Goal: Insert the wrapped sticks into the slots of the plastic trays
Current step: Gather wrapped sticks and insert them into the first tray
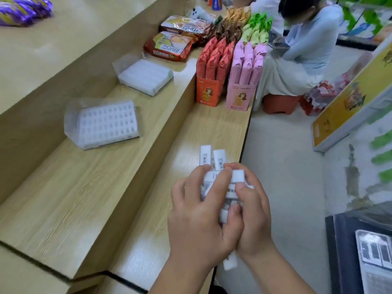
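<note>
Both my hands hold one bundle of white wrapped sticks (214,161) with barcodes, above the lowest wooden step near its right edge. My left hand (197,211) wraps the bundle from the left, fingers curled over its top. My right hand (252,209) grips it from the right, thumb on the front. A white plastic tray (106,124) with many open slots lies tilted in a clear case on the middle step, far left of my hands. A second white tray (146,78) in a clear case sits farther back on the same step.
Red (214,66) and pink (246,68) snack packs stand in boxes at the far end of the lowest step, with more snack bags behind. A person (301,45) sits on a red stool (280,102) to the right. Purple packets (21,9) lie on the top step.
</note>
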The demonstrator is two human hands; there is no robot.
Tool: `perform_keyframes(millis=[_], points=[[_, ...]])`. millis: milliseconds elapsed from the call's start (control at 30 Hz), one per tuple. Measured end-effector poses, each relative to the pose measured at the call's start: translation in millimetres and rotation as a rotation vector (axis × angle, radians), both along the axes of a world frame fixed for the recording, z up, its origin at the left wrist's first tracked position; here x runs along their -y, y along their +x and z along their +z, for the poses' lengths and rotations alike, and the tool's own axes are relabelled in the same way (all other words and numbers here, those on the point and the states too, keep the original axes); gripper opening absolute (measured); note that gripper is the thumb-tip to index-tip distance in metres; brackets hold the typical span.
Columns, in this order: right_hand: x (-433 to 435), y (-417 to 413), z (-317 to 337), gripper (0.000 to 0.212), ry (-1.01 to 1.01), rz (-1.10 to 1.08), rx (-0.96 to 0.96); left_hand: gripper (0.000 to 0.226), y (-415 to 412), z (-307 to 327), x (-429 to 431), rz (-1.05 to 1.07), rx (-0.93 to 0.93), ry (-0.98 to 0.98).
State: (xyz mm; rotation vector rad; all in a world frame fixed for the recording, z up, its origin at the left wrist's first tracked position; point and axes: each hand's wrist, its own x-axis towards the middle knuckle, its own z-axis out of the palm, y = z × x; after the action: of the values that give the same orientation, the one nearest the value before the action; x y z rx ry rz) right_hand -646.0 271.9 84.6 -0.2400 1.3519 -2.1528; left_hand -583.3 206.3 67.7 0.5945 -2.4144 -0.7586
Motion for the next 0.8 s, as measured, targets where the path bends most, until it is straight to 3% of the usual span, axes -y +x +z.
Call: perform_keyframes(millis=[267, 533, 700, 800], points=[[84, -113, -20, 0.027, 0.05, 0.141, 0.017, 0.05, -102, -16, 75, 0.16, 0.034, 0.011], [172, -154, -22, 0.029, 0.074, 0.424, 0.059, 0.05, -127, -23, 138, 0.44, 0.081, 0.003], [212, -142, -27, 0.03, 0.049, 0.835, 0.141, 0.039, -114, -24, 149, 0.852, 0.083, 0.021], [228, -118, -39, 0.03, 0.083, 1.01, 0.09, 0.038, -95, -27, 151, 1.055, 0.097, 0.029]])
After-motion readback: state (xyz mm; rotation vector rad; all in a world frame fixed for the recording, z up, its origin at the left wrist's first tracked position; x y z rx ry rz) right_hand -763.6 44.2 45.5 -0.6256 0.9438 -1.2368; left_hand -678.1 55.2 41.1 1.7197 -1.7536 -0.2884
